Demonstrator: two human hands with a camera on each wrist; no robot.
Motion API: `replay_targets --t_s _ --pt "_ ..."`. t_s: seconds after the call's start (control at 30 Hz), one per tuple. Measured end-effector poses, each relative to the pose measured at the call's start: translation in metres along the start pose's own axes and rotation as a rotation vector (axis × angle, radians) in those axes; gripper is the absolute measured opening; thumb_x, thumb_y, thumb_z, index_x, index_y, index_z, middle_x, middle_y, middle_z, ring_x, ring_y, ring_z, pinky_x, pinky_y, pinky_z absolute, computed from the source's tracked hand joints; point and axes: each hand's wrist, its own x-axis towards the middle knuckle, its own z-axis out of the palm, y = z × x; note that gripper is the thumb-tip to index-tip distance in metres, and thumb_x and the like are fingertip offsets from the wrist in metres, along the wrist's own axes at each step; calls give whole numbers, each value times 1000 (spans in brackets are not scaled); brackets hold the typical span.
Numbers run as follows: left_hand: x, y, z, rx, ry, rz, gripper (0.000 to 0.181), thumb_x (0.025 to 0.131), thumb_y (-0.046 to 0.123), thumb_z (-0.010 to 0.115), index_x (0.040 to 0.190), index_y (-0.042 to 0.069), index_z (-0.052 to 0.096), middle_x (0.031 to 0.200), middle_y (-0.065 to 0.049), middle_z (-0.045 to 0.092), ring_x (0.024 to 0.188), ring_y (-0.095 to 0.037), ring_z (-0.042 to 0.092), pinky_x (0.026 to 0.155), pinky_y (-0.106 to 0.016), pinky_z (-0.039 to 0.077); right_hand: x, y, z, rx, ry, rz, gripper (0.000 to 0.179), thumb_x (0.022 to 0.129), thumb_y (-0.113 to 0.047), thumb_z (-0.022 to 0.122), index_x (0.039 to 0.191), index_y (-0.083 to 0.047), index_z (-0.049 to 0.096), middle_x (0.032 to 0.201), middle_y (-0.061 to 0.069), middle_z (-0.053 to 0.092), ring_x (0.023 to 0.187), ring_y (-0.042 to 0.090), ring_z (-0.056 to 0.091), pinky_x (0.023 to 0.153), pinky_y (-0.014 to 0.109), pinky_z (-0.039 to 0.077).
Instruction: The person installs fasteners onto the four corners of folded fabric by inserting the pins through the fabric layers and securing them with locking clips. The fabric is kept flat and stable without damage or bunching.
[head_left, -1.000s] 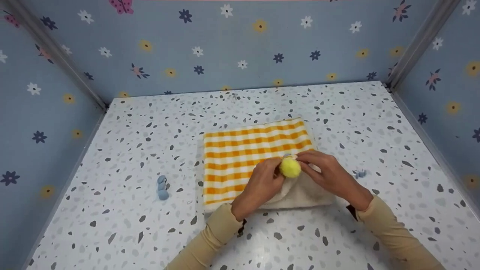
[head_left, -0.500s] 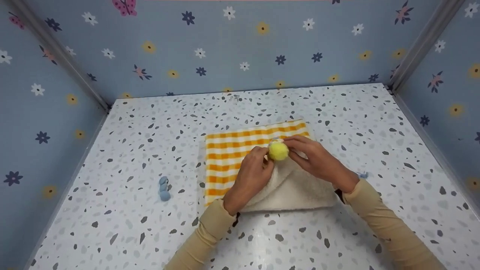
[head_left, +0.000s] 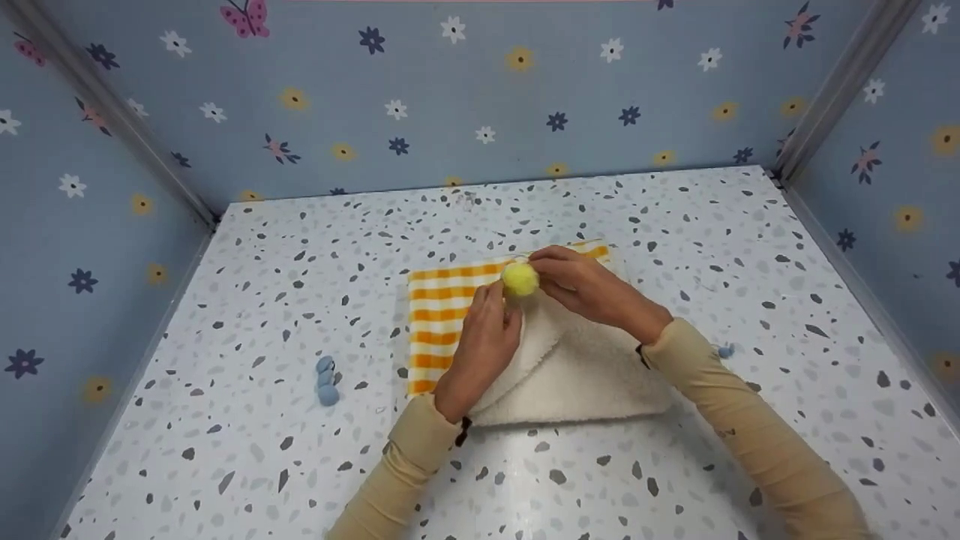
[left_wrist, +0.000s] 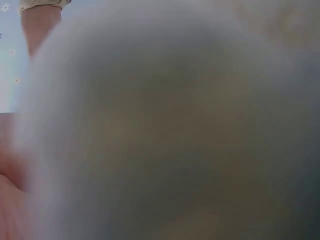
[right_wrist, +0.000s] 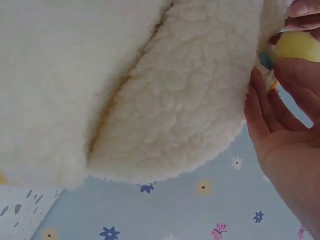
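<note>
A fleece-backed cloth (head_left: pixel 439 307), yellow-and-white checked on one face, lies on the table with its near-right part lifted and folded back, showing cream fleece. At the raised edge sits a fluffy yellow pom-pom (head_left: pixel 520 279), between both hands. My left hand (head_left: pixel 480 341) pinches the edge just left of the pom-pom. From the right, my right hand (head_left: pixel 592 289) pinches the same edge. In the right wrist view, its thumb lies against the pom-pom (right_wrist: pixel 298 46) and its fingers against the fleece (right_wrist: pixel 190 90); a small blue bit shows beside them. A pale blur fills most of the left wrist view.
A small blue lumpy piece (head_left: pixel 326 381) lies left of the cloth on the speckled table (head_left: pixel 247 315). Another small blue thing (head_left: pixel 725 350) is at the right, partly behind the right sleeve. Blue flowered panels (head_left: pixel 480 82) stand at the back and sides.
Both hands have moved left and away from the person, carrying the pom-pom and cloth edge. More cream fleece shows and less of the checked face.
</note>
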Motion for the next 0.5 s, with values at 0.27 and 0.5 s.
replay_targets --t_s 0.27,0.5 --pt "3 -3 -2 22 -20 -73 37 102 0 58 132 -13 42 106 -25 59 100 -39 62 90 -49 52 23 8 9 5 -67 9 26 103 -2 59 127 3 67 129 19 63 119 33 63 99 43 52" --pt "0 -5 -2 76 -27 -51 40 100 -4 61 134 -12 42 113 -28 59 104 -41 62 90 -48 52 38 14 20 12 -127 39 25 102 1 60 125 3 67 127 21 63 118 33 61 101 44 51"
